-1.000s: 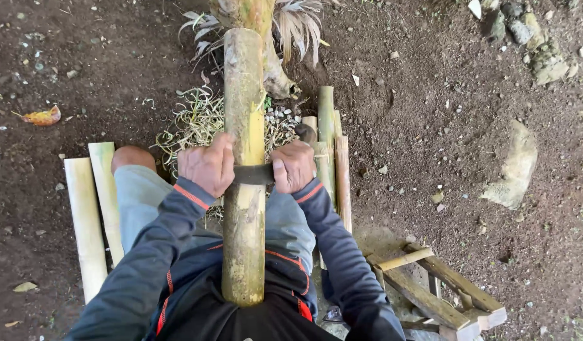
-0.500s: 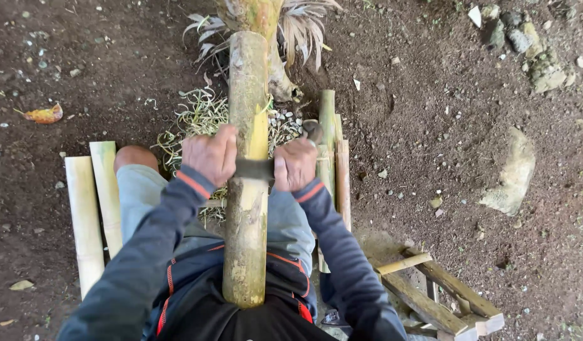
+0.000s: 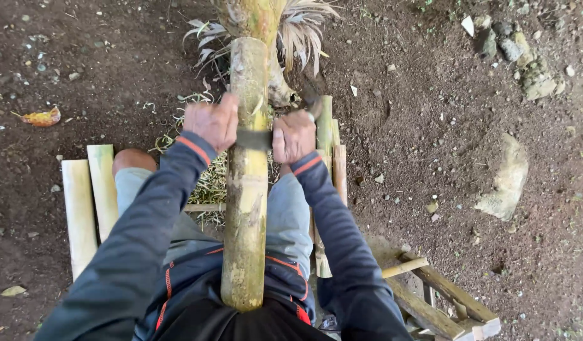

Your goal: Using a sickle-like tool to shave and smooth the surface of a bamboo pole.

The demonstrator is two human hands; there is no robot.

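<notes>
A thick green-yellow bamboo pole (image 3: 246,189) runs from my lap away from me toward a plant base. A dark flat blade (image 3: 254,139) lies across the pole. My left hand (image 3: 211,122) grips the blade's left end and my right hand (image 3: 293,135) grips its right end, one on each side of the pole. A strip of the pole's skin nearer to me looks scraped pale. Thin shavings (image 3: 209,183) lie on the ground under the pole.
Two pale split bamboo pieces (image 3: 89,202) lie on the dirt at left. More cut bamboo pieces (image 3: 332,151) lie at right of the pole. A small bamboo frame (image 3: 436,297) sits at lower right. A stone (image 3: 509,180) rests at right.
Both hands and the blade have slid farther along the pole, away from me. The camera view has shifted slightly.
</notes>
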